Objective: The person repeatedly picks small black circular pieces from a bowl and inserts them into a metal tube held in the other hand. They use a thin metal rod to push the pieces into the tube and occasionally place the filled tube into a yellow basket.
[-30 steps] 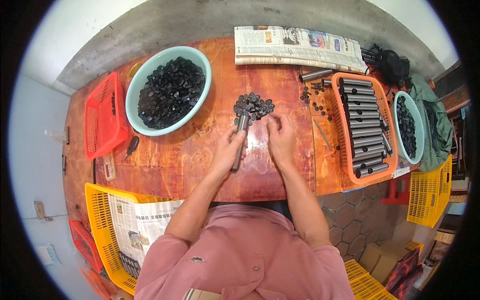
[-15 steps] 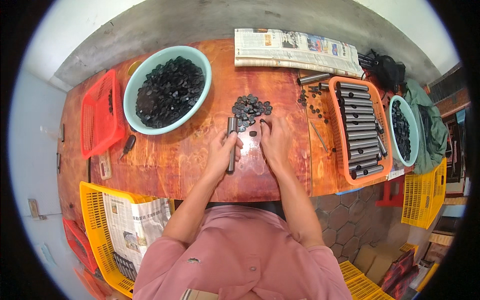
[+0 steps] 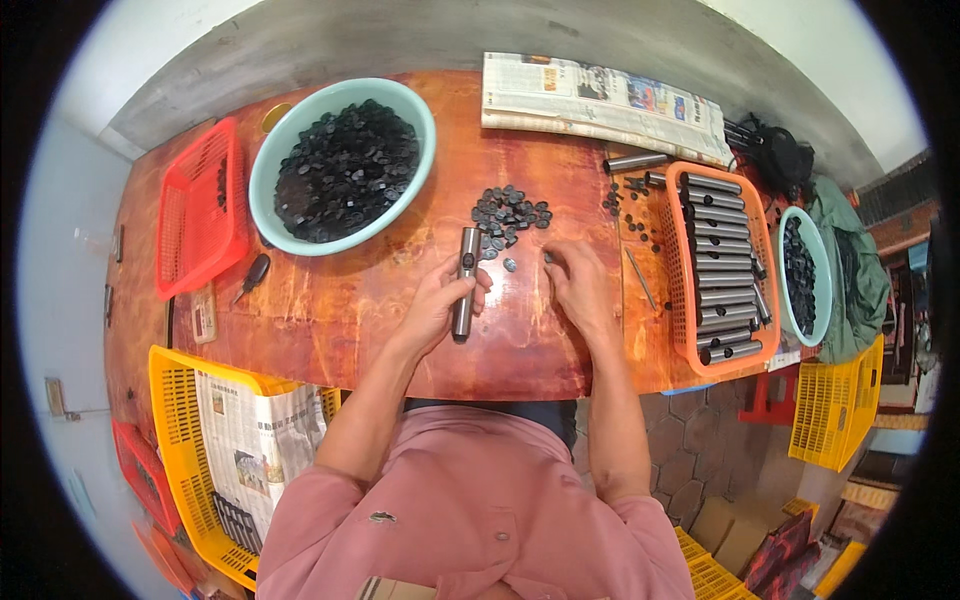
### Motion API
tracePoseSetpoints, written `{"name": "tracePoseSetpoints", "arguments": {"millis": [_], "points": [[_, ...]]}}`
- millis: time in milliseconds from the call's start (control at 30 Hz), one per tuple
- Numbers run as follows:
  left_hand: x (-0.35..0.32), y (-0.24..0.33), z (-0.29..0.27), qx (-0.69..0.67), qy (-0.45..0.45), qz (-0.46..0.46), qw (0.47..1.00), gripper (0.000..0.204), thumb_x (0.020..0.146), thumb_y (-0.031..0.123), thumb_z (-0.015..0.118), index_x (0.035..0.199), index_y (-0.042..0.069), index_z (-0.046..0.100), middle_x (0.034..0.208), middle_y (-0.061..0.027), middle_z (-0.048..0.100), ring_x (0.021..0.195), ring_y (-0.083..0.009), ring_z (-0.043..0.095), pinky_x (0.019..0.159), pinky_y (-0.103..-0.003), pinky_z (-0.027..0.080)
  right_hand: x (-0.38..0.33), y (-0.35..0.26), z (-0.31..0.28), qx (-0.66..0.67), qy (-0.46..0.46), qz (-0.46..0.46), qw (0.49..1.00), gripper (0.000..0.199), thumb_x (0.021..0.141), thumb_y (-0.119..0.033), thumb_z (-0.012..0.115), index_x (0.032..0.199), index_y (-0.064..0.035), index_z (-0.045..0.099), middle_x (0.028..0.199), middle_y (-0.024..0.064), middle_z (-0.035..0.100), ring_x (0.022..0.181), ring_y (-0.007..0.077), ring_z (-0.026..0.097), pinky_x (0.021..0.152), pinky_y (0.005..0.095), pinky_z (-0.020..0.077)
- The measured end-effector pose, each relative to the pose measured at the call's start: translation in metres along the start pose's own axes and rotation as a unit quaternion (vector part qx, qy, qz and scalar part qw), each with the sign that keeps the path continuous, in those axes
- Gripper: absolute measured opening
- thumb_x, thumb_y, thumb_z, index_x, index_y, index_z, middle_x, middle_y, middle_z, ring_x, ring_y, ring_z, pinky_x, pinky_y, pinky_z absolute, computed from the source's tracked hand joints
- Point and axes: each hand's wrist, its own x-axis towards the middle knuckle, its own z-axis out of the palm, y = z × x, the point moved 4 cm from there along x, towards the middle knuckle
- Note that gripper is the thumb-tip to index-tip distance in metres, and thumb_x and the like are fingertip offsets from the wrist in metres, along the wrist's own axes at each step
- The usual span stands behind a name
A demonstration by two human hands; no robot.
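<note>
My left hand (image 3: 440,305) is closed around a steel tube (image 3: 469,250), held nearly upright in the view. A dark round spot, a hole or a fitted piece, shows on the tube's side above my thumb. My right hand (image 3: 582,287) is to the right of the tube, apart from it, with thumb and forefinger pinching a small black piece (image 3: 548,257). Beyond both hands lies a pile of small black pieces (image 3: 512,208). One loose black piece (image 3: 510,265) rests on the table between my hands.
A pale green basin (image 3: 428,150) heaped with black pieces stands far left, beside a red basket (image 3: 175,235). On the right are an orange basket (image 3: 680,300) of steel tubes, a smaller basin (image 3: 826,285) and a thin rod (image 3: 641,279). Folded newspaper (image 3: 600,105) lies at the back.
The tube has turned in my left hand, so the dark round spot now shows. My right hand has moved right, away from the pile and tube. The whole view has shifted slightly.
</note>
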Motion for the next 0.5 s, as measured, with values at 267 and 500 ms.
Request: {"name": "tracePoseSetpoints", "arguments": {"millis": [267,500], "points": [[0.0014,-0.0022,-0.0033,-0.075,-0.016,0.005,0.997,0.063,0.102,0.008,0.062,0.157,0.0,0.033,0.119,-0.0172,0.064,0.095,-0.0189,0.067,0.084,-0.033,0.056,0.0012,-0.001,0.0051,-0.002,0.007,0.042,0.999,0.024,0.088,-0.006,0.074,0.111,-0.0009,0.07,0.105,0.0202,0.067,0.096,0.0389,0.068,0.086,0.0447,0.0535],[-0.0016,-0.0069,0.0057,-0.07,0.021,0.023,0.997,0.062,0.099,0.013,0.068,0.151,-0.001,0.039,0.117,-0.0143,0.062,0.096,-0.0219,0.067,0.086,-0.034,0.057,-0.0018,0.0008,0.0028,-0.016,-0.003,0.059,0.998,0.024,0.088,-0.007,0.074,0.111,-0.0006,0.07,0.103,0.021,0.067,0.096,0.0389,0.069,0.085,0.0443,0.0541]]}}
